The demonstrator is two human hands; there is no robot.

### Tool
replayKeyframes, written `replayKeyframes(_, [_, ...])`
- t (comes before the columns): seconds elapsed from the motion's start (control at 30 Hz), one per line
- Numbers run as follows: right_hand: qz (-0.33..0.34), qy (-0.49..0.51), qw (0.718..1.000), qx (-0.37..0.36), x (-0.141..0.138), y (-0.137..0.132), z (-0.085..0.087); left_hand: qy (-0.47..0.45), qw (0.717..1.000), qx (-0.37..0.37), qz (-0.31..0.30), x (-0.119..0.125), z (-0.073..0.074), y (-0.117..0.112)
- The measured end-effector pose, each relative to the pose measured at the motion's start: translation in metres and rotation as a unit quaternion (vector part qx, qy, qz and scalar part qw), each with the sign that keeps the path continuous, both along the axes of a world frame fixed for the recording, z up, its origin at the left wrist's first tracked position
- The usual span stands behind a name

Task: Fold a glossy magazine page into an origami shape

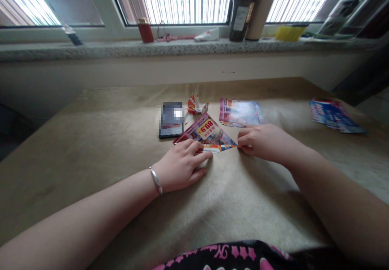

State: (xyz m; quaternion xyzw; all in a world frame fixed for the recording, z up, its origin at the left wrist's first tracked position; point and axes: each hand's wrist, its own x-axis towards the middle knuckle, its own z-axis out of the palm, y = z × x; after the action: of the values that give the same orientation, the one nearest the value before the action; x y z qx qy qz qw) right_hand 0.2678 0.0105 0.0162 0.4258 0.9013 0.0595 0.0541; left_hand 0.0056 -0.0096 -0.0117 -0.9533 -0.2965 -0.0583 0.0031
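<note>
A printed flyer (212, 132), folded to a triangle with a strip along its near edge, lies on the table in the middle of the head view. My left hand (182, 164) rests on its near left part, fingers spread and lying flat. At the flyer's right corner my right hand (263, 143) is closed, fingertips and thumb pinching the tip. Just beyond the left hand lies a phone (171, 126), its screen partly blurred. Behind the flyer stands a small folded paper figure (196, 106) in orange and white.
A stack of flyers (241, 112) lies beyond my right hand. More blue flyers (334, 114) are fanned near the table's right side. On the stone sill (188, 48) stand a red jar (146, 31), a dark lidded container (241, 17) and a yellow box (288, 32).
</note>
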Motion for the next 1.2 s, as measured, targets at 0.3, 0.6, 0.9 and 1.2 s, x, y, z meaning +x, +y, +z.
replayKeyframes(0.3, [0.015, -0.004, 0.997, 0.072, -0.005, -0.003, -0.003, -0.007, 1.0, 0.001, -0.002, 0.0, -0.001, 0.001])
replayKeyframes(0.6, [0.127, 0.134, 0.982, 0.032, -0.028, -0.01, -0.024, -0.006, 1.0, -0.013, 0.002, 0.0, -0.003, 0.006])
replayKeyframes(0.9, [0.112, 0.213, 0.97, 0.028, -0.035, -0.005, -0.034, -0.022, 1.0, -0.01, -0.002, 0.002, -0.005, 0.007])
replayKeyframes(1.2, [0.108, 0.223, 0.969, 0.02, -0.038, -0.006, -0.033, -0.03, 1.0, -0.005, 0.004, 0.004, -0.005, 0.008])
